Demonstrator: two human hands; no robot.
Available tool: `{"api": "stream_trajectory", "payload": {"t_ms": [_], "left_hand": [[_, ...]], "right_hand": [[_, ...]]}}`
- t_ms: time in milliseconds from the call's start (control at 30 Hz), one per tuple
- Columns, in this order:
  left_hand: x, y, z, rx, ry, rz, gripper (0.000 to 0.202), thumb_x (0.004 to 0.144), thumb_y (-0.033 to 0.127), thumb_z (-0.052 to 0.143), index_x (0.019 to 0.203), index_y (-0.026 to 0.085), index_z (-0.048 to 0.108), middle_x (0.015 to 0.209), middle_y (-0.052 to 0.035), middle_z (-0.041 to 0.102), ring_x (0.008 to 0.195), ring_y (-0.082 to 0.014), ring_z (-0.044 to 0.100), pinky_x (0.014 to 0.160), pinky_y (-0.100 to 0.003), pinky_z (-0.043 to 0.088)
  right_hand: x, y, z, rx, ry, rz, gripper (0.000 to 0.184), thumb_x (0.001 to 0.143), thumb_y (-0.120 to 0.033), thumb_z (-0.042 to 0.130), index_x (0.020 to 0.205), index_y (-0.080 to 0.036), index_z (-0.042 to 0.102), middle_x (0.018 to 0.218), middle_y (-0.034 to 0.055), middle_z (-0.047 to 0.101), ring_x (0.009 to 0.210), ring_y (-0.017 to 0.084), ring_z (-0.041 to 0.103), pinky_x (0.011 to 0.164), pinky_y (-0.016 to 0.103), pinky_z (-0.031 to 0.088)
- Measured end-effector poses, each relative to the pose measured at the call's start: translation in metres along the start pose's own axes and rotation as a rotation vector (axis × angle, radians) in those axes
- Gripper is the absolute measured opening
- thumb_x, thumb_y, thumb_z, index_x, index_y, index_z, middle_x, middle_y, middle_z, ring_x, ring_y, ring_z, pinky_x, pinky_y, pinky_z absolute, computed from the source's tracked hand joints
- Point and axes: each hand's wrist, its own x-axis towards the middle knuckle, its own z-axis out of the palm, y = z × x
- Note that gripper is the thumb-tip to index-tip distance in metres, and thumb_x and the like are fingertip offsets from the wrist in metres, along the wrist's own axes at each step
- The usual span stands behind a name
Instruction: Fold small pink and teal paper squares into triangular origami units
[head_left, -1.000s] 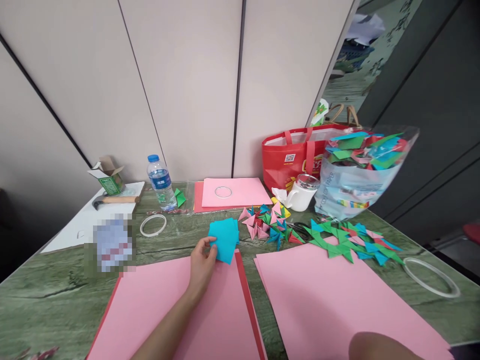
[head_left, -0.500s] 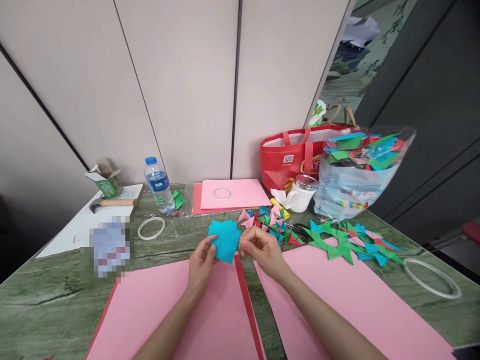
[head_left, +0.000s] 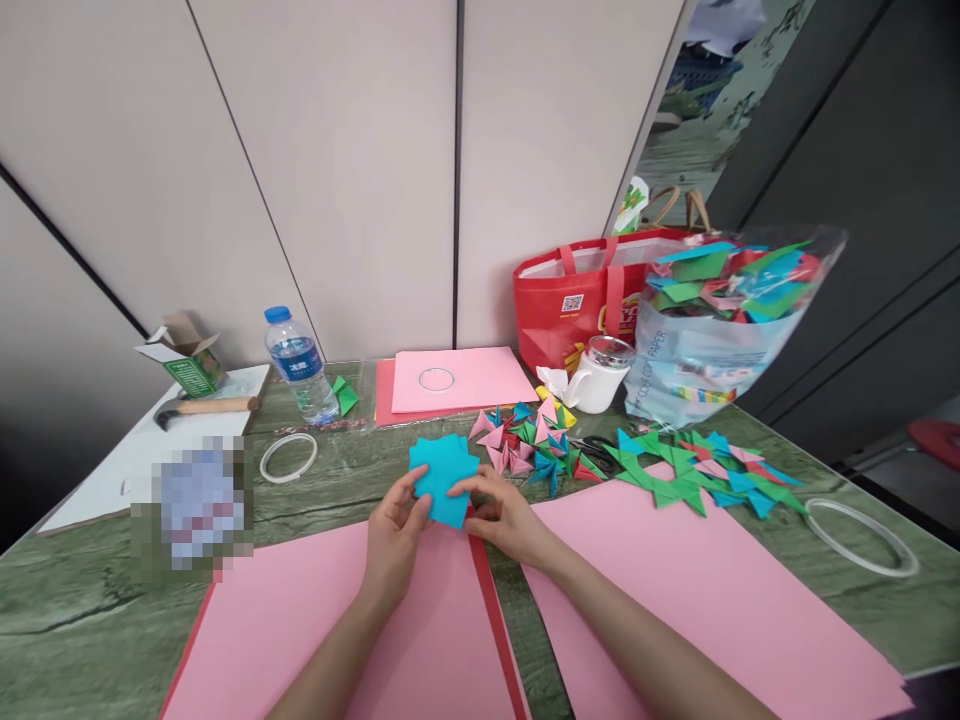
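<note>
A small stack of blue paper (head_left: 444, 470), its pieces slightly fanned, is held up over the table between both hands. On its left edge, my left hand (head_left: 397, 530) is closed, thumb in front. My right hand (head_left: 506, 515) has its fingers on the stack's lower right side, gripping it there. Beneath my hands lies a large pink paper sheet (head_left: 322, 620) with a red edge showing. Just beyond my right hand is a pile of folded paper pieces (head_left: 517, 440) in several colours.
Chained paper stars (head_left: 675, 480) and a white ring (head_left: 862, 538) lie right. Behind stand a white mug (head_left: 600, 380), a filled plastic bag (head_left: 705, 360) and a red bag (head_left: 555, 330). Leftward are a water bottle (head_left: 300, 365), another white ring (head_left: 289, 458) and a hammer (head_left: 210, 406).
My right hand has moved left from beside the blue paper stack and now grips its right side. My left hand keeps its hold. The view has shifted slightly.
</note>
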Motion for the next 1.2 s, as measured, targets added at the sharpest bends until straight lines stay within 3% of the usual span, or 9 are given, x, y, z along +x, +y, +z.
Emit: {"api": "stream_trajectory", "payload": {"t_ms": [133, 267, 400, 500, 700, 867, 1200], "left_hand": [[-0.003, 0.002, 0.003, -0.008, -0.062, -0.014, 0.042, 0.068, 0.035, 0.064, 0.107, 0.019, 0.057, 0.115, -0.0104, 0.058, 0.09, -0.0214, 0.059, 0.071, -0.03, 0.049], [-0.004, 0.005, 0.005, 0.002, -0.071, -0.023, 0.041, 0.069, 0.034, 0.063, 0.107, 0.019, 0.057, 0.108, -0.0092, 0.062, 0.086, -0.0198, 0.06, 0.072, -0.03, 0.049], [-0.005, 0.006, 0.006, 0.048, -0.073, -0.023, 0.041, 0.067, 0.034, 0.065, 0.105, 0.018, 0.059, 0.096, -0.0072, 0.065, 0.082, -0.0192, 0.06, 0.071, -0.03, 0.049], [-0.007, 0.006, 0.008, 0.035, -0.1, -0.025, 0.04, 0.066, 0.033, 0.066, 0.103, 0.018, 0.061, 0.099, -0.0081, 0.065, 0.089, -0.0216, 0.06, 0.076, -0.033, 0.049], [-0.012, 0.009, 0.012, 0.025, -0.106, -0.026, 0.037, 0.066, 0.029, 0.067, 0.101, 0.02, 0.062, 0.106, -0.007, 0.065, 0.096, -0.0227, 0.059, 0.083, -0.034, 0.047], [-0.012, 0.007, 0.012, -0.025, -0.125, -0.035, 0.042, 0.061, 0.022, 0.071, 0.102, 0.02, 0.062, 0.108, -0.0064, 0.064, 0.094, -0.0212, 0.061, 0.084, -0.033, 0.048], [-0.013, 0.008, 0.014, 0.014, -0.096, -0.031, 0.041, 0.062, 0.024, 0.071, 0.102, 0.02, 0.062, 0.104, -0.0059, 0.065, 0.093, -0.0204, 0.061, 0.083, -0.032, 0.047]], "right_hand": [[0.001, 0.005, -0.002, 0.025, -0.022, 0.002, 0.024, 0.062, -0.021, 0.068, 0.086, -0.024, 0.066, 0.099, 0.0037, 0.047, 0.069, 0.011, 0.053, 0.051, 0.021, 0.048], [0.003, 0.005, -0.005, 0.002, -0.009, -0.009, 0.024, 0.054, -0.028, 0.075, 0.076, -0.022, 0.068, 0.095, 0.0035, 0.05, 0.064, 0.011, 0.052, 0.049, 0.022, 0.046], [0.004, 0.005, -0.004, -0.04, 0.116, -0.018, 0.018, 0.059, -0.033, 0.072, 0.066, -0.018, 0.065, 0.076, 0.002, 0.057, 0.063, 0.013, 0.052, 0.051, 0.023, 0.043], [0.004, 0.005, 0.001, -0.015, 0.219, 0.025, 0.025, 0.058, -0.036, 0.072, 0.068, -0.017, 0.059, 0.062, -0.0019, 0.053, 0.051, 0.01, 0.044, 0.045, 0.021, 0.037], [0.002, 0.003, 0.007, 0.039, 0.304, 0.04, 0.03, 0.057, -0.036, 0.072, 0.072, -0.018, 0.054, 0.065, -0.0023, 0.052, 0.05, 0.009, 0.042, 0.044, 0.021, 0.035], [0.002, -0.001, 0.007, 0.054, 0.311, 0.033, 0.029, 0.056, -0.033, 0.073, 0.072, -0.018, 0.054, 0.067, -0.0017, 0.052, 0.054, 0.01, 0.043, 0.047, 0.022, 0.036], [0.002, -0.001, 0.007, 0.007, 0.317, 0.022, 0.024, 0.058, -0.032, 0.072, 0.066, -0.017, 0.056, 0.064, -0.0023, 0.052, 0.051, 0.009, 0.039, 0.045, 0.021, 0.031]]}}
